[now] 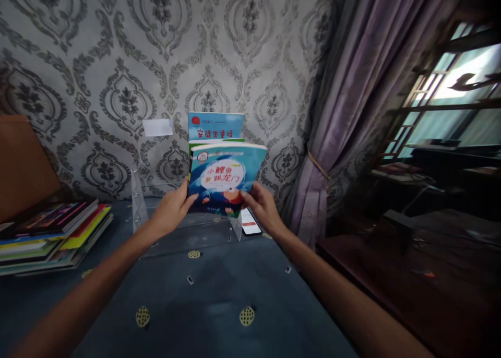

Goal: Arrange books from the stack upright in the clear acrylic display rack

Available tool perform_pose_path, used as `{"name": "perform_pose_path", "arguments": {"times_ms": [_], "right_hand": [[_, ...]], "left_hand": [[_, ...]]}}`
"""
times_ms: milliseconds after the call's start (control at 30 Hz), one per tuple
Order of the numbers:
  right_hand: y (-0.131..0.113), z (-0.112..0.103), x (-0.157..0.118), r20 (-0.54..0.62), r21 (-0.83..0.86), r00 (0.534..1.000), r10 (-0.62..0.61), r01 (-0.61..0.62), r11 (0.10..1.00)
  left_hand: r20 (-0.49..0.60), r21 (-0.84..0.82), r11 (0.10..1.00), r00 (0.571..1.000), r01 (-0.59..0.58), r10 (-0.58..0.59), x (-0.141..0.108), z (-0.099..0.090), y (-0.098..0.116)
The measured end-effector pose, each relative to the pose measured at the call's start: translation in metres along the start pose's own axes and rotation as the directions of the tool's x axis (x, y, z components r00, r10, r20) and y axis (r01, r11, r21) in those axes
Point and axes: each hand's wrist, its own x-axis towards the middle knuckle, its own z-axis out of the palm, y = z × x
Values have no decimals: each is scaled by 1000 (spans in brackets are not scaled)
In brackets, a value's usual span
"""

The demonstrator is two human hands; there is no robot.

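Note:
Between my two hands is a blue picture book (pixel 223 178) with a fish on its cover, held upright and tilted slightly. My left hand (pixel 174 206) grips its left edge, thumb on the front. On the opposite edge, my right hand (pixel 263 204) is closed with its thumb pressed on the cover. Behind it stands a light blue book (pixel 216 126) with red characters, and a green edge of another book shows between them. A clear plastic stand (pixel 139 204) is around and below these books; its middle is hidden by the held book.
A pile of books (pixel 55 238) lies at the left beside a brown board (pixel 25 165). A phone (pixel 250 223) with a lit screen rests behind my right hand. The dark patterned cloth (pixel 195 306) covers the table. A tied purple curtain (pixel 319 180) hangs at the right.

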Motion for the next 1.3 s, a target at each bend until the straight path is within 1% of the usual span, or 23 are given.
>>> {"name": "perform_pose_path", "arguments": {"times_ms": [100, 167, 233, 300, 400, 533, 633, 733, 833, 1000, 1100, 1167, 1233, 1300], "right_hand": [[-6, -4, 36, 9, -10, 996, -84, 84, 996], [-7, -5, 54, 2, -8, 992, -125, 125, 992], [-4, -5, 67, -6, 4, 989, -148, 148, 989], [-1, -6, 75, -6, 18, 988, -152, 152, 988], [4, -7, 80, 7, 30, 989, -149, 148, 988], [8, -8, 82, 31, 36, 989, -143, 142, 989], [11, -8, 86, 29, 41, 989, -144, 143, 989], [15, -9, 90, 35, 43, 989, -141, 139, 989], [21, -12, 92, 73, 47, 988, -136, 133, 990], [37, -16, 92, 97, 48, 987, -131, 127, 991], [45, -19, 90, 91, 1, 987, -135, 136, 991], [50, -20, 90, 84, -65, 986, -147, 152, 986], [52, -22, 91, 68, -144, 985, -159, 168, 975], [54, -24, 92, 53, -212, 984, -168, 176, 961]], "left_hand": [[-98, 132, 988, 991, -75, 88, 28, -13, 2], [-146, 188, 978, 982, -94, 123, 41, -18, 3], [-169, 214, 973, 978, -87, 124, 49, -20, 3], [-169, 216, 974, 980, -70, 107, 53, -19, 2], [-166, 221, 973, 981, -62, 101, 55, -17, 1], [-188, 243, 966, 972, -91, 139, 57, -14, -5], [-191, 252, 963, 971, -92, 143, 60, -13, -8], [-169, 269, 959, 977, -83, 132, 63, -11, -10], [-144, 259, 962, 981, -89, 130, 64, -9, -11], [-127, 249, 966, 986, -72, 106, 64, -3, -14], [-116, 238, 969, 989, -63, 93, 65, 2, -17], [-110, 243, 968, 990, -58, 87, 66, 4, -18], [-106, 270, 962, 992, -37, 67, 67, 6, -17], [-86, 333, 943, 996, -2, 33, 68, 7, -13]]}}
